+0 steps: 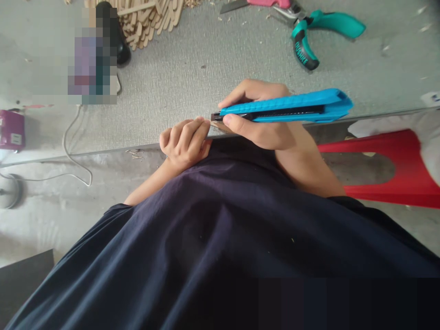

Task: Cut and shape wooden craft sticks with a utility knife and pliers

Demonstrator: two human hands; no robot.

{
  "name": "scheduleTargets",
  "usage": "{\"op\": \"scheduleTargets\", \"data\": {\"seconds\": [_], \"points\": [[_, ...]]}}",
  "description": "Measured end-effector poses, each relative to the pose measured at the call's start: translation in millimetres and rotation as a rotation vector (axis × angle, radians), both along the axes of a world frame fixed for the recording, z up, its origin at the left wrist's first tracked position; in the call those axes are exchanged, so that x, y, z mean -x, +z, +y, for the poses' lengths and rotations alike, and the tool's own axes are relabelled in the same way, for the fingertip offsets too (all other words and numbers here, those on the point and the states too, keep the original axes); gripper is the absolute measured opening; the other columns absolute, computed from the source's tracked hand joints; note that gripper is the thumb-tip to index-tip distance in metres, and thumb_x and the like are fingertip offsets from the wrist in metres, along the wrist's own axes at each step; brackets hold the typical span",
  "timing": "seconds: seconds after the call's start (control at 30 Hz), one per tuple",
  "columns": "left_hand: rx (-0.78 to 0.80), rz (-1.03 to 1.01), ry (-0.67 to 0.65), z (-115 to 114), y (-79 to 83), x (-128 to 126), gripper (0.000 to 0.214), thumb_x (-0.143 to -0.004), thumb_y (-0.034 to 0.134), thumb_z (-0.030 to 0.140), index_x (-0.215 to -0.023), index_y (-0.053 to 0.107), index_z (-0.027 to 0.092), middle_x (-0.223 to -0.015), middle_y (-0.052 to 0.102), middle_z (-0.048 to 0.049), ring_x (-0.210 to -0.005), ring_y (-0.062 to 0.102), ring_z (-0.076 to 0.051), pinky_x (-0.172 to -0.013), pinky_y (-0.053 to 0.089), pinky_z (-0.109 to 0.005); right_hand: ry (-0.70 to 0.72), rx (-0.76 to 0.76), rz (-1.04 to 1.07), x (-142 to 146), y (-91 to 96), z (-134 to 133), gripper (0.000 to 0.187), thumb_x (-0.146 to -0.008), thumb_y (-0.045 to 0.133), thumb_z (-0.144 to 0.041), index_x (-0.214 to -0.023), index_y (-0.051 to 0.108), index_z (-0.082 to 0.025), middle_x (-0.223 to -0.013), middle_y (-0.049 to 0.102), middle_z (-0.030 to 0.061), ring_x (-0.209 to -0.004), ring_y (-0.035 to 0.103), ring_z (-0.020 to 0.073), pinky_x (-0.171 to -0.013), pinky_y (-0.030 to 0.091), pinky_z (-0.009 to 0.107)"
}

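A blue snap-off utility knife [285, 107] lies in my right hand [268, 123], its black slider facing up and its short blade end pointing left. The thumb presses along the knife near the blade. My left hand [187, 140] is closed at the table edge, fingertips almost at the blade; whatever it pinches is hidden by the fingers. Just under the blade, between the two hands, a small brownish sliver shows, too unclear to name.
On the grey table [165, 87] lie a pile of wooden sticks [151, 18], teal-handled pliers [305, 41] and a pink-handled tool [268, 2]. A white cable [65, 137] hangs over the edge at left, near a purple box [12, 129]. A red stool [409, 160] stands at right.
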State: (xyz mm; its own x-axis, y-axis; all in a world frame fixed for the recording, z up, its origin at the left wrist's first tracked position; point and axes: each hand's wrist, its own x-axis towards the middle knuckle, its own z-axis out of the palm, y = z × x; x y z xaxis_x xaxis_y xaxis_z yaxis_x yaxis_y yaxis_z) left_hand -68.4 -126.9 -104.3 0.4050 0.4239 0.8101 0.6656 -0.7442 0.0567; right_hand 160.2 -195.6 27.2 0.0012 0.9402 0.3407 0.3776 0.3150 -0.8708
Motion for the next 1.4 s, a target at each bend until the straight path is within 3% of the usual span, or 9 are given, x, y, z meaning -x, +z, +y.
{"op": "scheduleTargets", "data": {"seconds": [0.13,0.27,0.4,0.6,0.8,0.9,1.1,1.27,1.4], "points": [[-0.014,-0.072,-0.067,1,2.8,-1,0.049,-0.109,0.056,0.064,-0.138,0.083,0.035,-0.118,0.091,-0.0088,-0.11,0.084,-0.032,-0.099,0.045,-0.05,-0.008,-0.04,-0.031,0,-1.2,0,0.014,-0.098,0.082,-0.043,-0.099,0.084,-0.03,-0.094,0.085,0.0008,-0.084,0.076,0.0242,-0.075,0.061,0.04],[-0.14,-0.102,-0.071,0,12.3,-5,0.043,-0.109,0.059,0.058,-0.135,0.085,0.035,-0.111,0.091,-0.006,-0.102,0.083,-0.029,-0.098,0.043,-0.048,-0.004,-0.126,-0.081,-2,-6.1,2,0.015,-0.094,0.082,-0.042,-0.1,0.083,-0.028,-0.092,0.084,0.0027,-0.078,0.075,0.0242,-0.071,0.061,0.04],[-0.134,-0.091,-0.064,0,12.8,-5,0.044,-0.11,0.059,0.058,-0.134,0.087,0.036,-0.111,0.092,-0.006,-0.102,0.084,-0.028,-0.098,0.043,-0.048,0.009,-0.195,-0.051,-2,-8.3,4,0.014,-0.094,0.083,-0.038,-0.1,0.083,-0.025,-0.089,0.083,0.0036,-0.074,0.074,0.022,-0.067,0.057,0.038],[-0.157,-0.096,-0.059,0,14.8,-6,0.042,-0.108,0.059,0.057,-0.13,0.088,0.035,-0.11,0.092,-0.0055,-0.098,0.084,-0.028,-0.096,0.041,-0.048,-0.016,-0.116,-0.068,0,-4.7,3,0.017,-0.092,0.082,-0.042,-0.098,0.083,-0.026,-0.091,0.084,0.0037,-0.076,0.074,0.0244,-0.07,0.059,0.041],[-0.206,-0.046,-0.007,0,17.0,-6,0.046,-0.109,0.053,0.058,-0.128,0.088,0.035,-0.108,0.092,-0.0046,-0.097,0.083,-0.027,-0.095,0.043,-0.048,0.021,-0.131,-0.057,-2,-3.2,3,0.011,-0.093,0.081,-0.036,-0.098,0.08,-0.027,-0.093,0.084,0.0022,-0.077,0.076,0.0238,-0.069,0.059,0.038],[-0.155,-0.047,-0.01,1,9.8,-5,0.049,-0.109,0.052,0.061,-0.131,0.088,0.035,-0.11,0.092,-0.0059,-0.1,0.083,-0.028,-0.097,0.043,-0.049,0.035,-0.145,-0.04,-1,-3.9,3,0.013,-0.09,0.085,-0.035,-0.097,0.082,-0.024,-0.091,0.085,0.0029,-0.074,0.075,0.0217,-0.067,0.056,0.036],[0.119,-0.02,-0.002,-1,1.7,-2,0.063,-0.108,0.046,0.072,-0.132,0.088,0.033,-0.121,0.09,-0.012,-0.113,0.082,-0.034,-0.101,0.044,-0.052,-0.019,-0.16,-0.045,-1,-6.1,4,0.014,-0.088,0.086,-0.035,-0.097,0.086,-0.025,-0.089,0.085,0.0033,-0.074,0.074,0.0215,-0.068,0.057,0.036],[0.113,-0.022,0.023,-4,7.0,-3,0.068,-0.108,0.044,0.076,-0.138,0.088,0.033,-0.119,0.09,-0.0128,-0.104,0.08,-0.033,-0.1,0.044,-0.052,-0.067,-0.154,-0.132,-4,-7.4,5,0.016,-0.089,0.084,-0.044,-0.095,0.085,-0.029,-0.091,0.087,0.004,-0.076,0.076,0.024,-0.07,0.06,0.04],[0.18,-0.031,0.029,-3,4.9,-4,0.074,-0.107,0.042,0.082,-0.142,0.086,0.034,-0.122,0.09,-0.0132,-0.103,0.08,-0.034,-0.102,0.043,-0.054,-0.021,-0.177,-0.16,-7,-11.5,4,0.016,-0.092,0.085,-0.045,-0.1,0.083,-0.031,-0.094,0.087,0.0028,-0.076,0.075,0.0231,-0.076,0.064,0.04]]}}
